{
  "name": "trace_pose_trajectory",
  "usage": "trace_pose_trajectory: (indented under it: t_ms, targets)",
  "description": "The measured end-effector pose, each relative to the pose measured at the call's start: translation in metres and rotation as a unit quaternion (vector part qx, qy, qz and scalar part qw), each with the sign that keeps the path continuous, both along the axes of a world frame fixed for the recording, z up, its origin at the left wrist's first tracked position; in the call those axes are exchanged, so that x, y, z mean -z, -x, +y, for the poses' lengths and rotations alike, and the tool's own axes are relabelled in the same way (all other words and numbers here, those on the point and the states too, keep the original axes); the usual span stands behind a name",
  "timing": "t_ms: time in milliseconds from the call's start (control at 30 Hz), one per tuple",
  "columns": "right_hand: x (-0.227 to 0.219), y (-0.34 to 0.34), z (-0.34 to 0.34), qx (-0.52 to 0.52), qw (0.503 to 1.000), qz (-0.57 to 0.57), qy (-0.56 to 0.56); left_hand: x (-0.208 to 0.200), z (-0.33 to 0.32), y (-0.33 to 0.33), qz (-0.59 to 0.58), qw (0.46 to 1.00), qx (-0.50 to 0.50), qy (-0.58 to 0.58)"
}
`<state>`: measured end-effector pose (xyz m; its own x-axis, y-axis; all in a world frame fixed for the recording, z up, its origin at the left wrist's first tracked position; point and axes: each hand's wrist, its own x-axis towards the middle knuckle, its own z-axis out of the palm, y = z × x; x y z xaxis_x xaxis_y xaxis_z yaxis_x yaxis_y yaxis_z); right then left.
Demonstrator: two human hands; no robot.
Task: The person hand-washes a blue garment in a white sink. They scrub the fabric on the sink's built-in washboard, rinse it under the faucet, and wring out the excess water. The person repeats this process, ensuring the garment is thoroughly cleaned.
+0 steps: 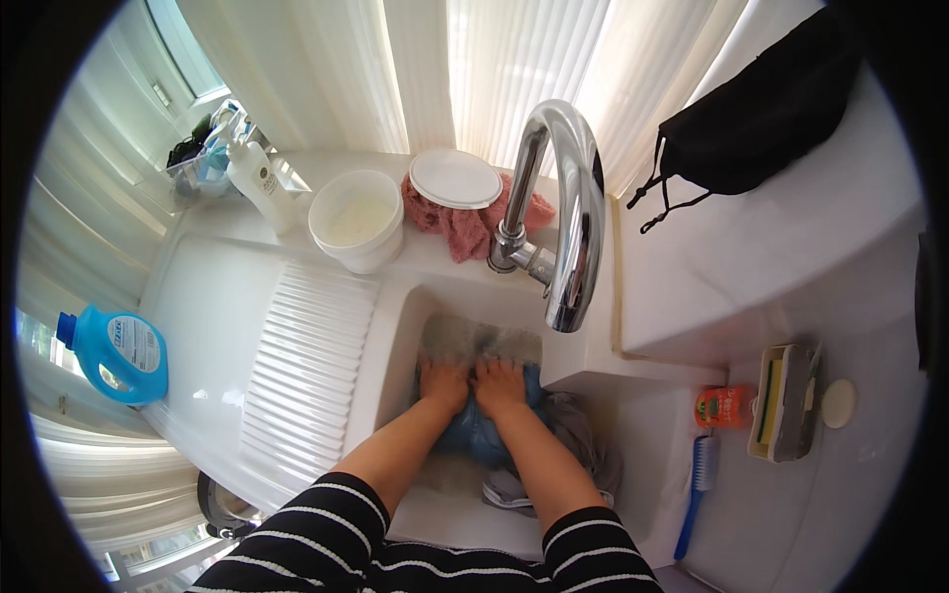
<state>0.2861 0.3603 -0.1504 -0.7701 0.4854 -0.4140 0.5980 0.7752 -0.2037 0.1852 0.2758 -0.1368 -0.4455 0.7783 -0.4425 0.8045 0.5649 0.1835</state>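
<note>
Blue cloth (465, 445) lay in sink (465, 299), beside grey cloth (585, 435). I saw left hand (445, 383) and right hand (499, 383) on blue cloth, side by side; couldn't tell whether fingers (504, 369) clenched it or merely pressed. Tap (581, 227) rose behind sink, near pink towel (465, 229).

Two bare hands (444, 385) (498, 383); at least one blue cloth (474, 437) and one grey cloth (576, 427); far, one curved chrome faucet (576, 227); left, one blue plastic jug (135, 348); right, one long-handled blue brush (691, 516).
</note>
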Motion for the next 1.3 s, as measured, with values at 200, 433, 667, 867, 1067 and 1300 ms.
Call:
trace_pose_trajectory:
  t_ms: [200,433,667,867,1067,1300]
  targets:
    - [-0.001,0.0,0.007,-0.032,0.999,-0.011,-0.037,0.044,0.002,0.013,0.095,0.987,-0.017,-0.13]
    - [-0.005,-0.008,0.012,0.357,0.874,0.179,0.276,0.002,-0.017,0.009,-0.446,0.729,-0.422,-0.301]
    - [-0.142,-0.032,-0.07,0.081,0.846,0.526,-0.048,-0.05,-0.035,-0.009,-0.837,0.247,-0.374,-0.314]
    - [-0.143,-0.031,-0.092,0.083,0.83,0.535,-0.138,-0.066,-0.036,-0.035,-0.803,0.34,-0.339,-0.353]
    - [-0.14,-0.031,-0.084,0.135,0.827,0.531,-0.128,-0.118,-0.04,-0.046,-0.685,0.464,-0.45,-0.335]
    - [-0.136,-0.03,-0.086,0.136,0.84,0.518,-0.085,-0.108,-0.047,-0.042,-0.641,0.488,-0.466,-0.366]
